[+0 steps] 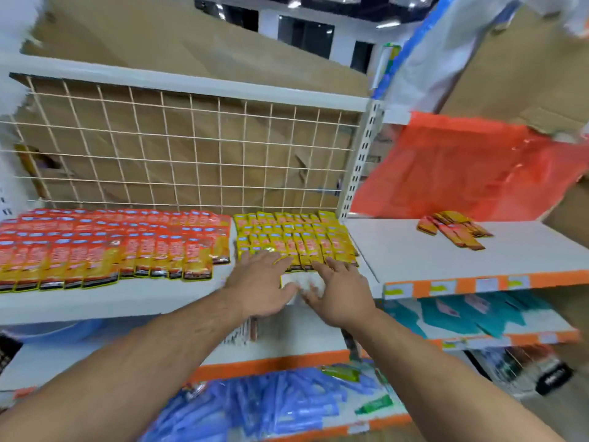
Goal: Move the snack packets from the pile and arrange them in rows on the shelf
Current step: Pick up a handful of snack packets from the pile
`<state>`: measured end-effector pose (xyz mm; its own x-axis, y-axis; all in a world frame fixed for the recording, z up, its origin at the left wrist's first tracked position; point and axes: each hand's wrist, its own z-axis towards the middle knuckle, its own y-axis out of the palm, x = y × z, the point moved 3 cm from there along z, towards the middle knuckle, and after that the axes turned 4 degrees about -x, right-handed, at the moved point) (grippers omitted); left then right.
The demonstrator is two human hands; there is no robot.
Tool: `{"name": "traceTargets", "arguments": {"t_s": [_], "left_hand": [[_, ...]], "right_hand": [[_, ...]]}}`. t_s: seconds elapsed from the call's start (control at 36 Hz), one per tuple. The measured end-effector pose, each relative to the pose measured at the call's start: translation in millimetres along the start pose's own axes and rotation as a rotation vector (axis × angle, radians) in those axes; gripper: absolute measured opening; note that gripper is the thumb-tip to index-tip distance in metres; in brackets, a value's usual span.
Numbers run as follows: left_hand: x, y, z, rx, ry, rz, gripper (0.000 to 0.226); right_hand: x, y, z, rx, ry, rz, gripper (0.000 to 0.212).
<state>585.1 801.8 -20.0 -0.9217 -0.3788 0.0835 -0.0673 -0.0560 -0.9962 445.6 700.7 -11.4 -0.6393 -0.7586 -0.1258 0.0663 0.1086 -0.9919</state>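
Where the wire grid point(191, 148) backs it, the white shelf point(134, 298) carries red packets point(105, 247) in rows at left and yellow packets point(296, 237) in rows just beside them. Left hand point(258, 282) and right hand point(342, 290) lie flat at the yellow front row, fingers spread, clasping nothing. Small loose pile point(454, 229) on the neighbouring shelf point(414, 250), well apart. Pale packet point(302, 279) between the hands, blurred.
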Motion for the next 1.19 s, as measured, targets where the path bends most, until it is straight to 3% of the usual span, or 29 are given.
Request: {"name": "traceTargets", "arguments": {"t_s": [0.08, 0.17, 0.5, 0.97, 1.19], "left_hand": [[44, 4, 9, -0.002, 0.027, -0.011, 0.073], [82, 8, 18, -0.007, 0.071, -0.020, 0.087], [191, 35, 110, -0.061, 0.211, -0.028, 0.074], [321, 51, 325, -0.092, 0.418, -0.040, 0.065], [356, 58, 385, -0.106, 0.437, -0.060, 0.064]], "right_hand": [[43, -6, -17, 0.020, 0.023, -0.008, 0.076], [83, -8, -28, 0.018, 0.046, 0.011, 0.076], [217, -13, -22, -0.031, 0.194, 0.036, 0.074], [402, -45, 72, 0.007, 0.447, 0.071, 0.069], [460, -46, 107, 0.033, 0.466, 0.087, 0.069]]}}
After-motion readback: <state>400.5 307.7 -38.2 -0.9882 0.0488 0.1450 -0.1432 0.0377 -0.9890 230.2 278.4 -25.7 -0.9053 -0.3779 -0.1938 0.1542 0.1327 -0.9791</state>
